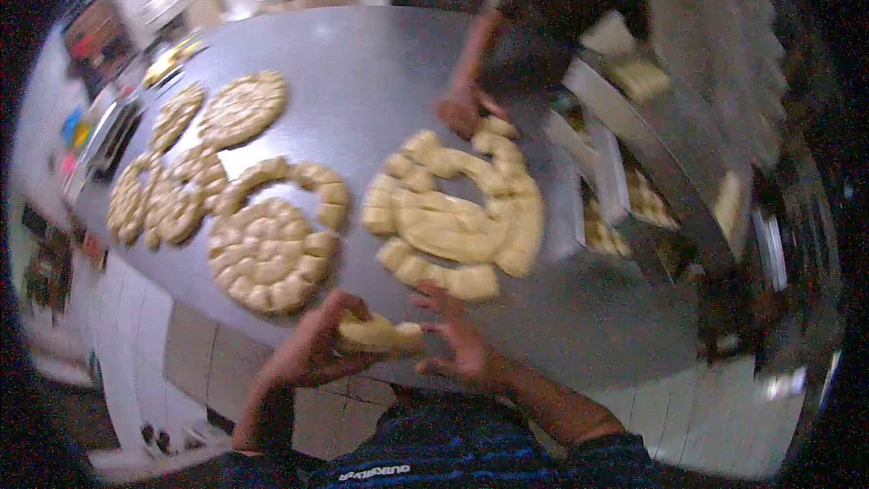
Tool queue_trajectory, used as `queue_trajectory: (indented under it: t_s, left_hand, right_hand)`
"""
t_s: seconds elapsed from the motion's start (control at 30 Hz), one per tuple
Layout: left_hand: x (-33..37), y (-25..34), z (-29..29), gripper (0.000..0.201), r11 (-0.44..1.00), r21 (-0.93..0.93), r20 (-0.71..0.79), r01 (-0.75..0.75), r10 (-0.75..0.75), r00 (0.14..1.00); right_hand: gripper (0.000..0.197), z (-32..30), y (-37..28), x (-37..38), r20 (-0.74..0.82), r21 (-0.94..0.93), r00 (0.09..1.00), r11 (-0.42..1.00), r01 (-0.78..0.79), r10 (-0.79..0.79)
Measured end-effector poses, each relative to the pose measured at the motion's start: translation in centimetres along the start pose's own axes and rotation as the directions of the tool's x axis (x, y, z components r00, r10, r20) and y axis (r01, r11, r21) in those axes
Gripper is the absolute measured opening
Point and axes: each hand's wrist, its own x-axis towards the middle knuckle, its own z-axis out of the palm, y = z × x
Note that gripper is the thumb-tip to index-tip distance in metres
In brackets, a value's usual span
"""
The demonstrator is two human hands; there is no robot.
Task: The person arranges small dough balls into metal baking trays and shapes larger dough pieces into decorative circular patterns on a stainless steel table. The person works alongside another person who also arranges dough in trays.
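Note:
At the table's near edge my left hand (319, 341) is closed round the left end of a short, pale yellow piece of dough (385, 337). My right hand (466, 344) is beside the dough's other end, its fingers apart and curved; whether it touches the dough is blurred. Just beyond my hands lies a large ring-shaped arrangement of cut dough pieces (453, 226), with a gap in its middle. To its left sits a round of small dough pieces (267, 254), partly ringed by an arc of dough (330, 195).
Several more dough rounds (243, 109) cover the left of the metal table (380, 63). Across the table, another person's hand (466, 110) reaches to the far dough pieces. Trays holding dough (647, 199) stand at the right. A dark tray (113, 140) is at the left edge.

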Motion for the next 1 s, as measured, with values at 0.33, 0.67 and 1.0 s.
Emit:
queue_trajectory:
  t_s: [0.33, 0.67, 1.0]
  left_hand:
    - [10.7, 2.4, 22.5, 0.028, 0.828, -0.561, -0.196, 0.024, -0.161, 0.967]
    - [12.9, 0.7, 27.8, 0.024, 0.950, -0.294, -0.108, 0.105, -0.142, 0.984]
    - [6.7, -3.5, 19.0, 0.027, 0.907, -0.420, -0.609, -0.033, -0.255, 0.751]
  right_hand:
    - [0.022, -28.5, 1.5, -22.9, -0.706, -0.043, 0.654, 0.905, -0.423, 0.272]
    - [0.034, -36.4, 2.3, -21.4, -0.252, -0.903, 0.917, -0.266, -0.338, -0.309]
    - [0.028, -39.1, 4.4, -23.0, -0.344, -0.911, 0.857, -0.086, -0.404, -0.383]
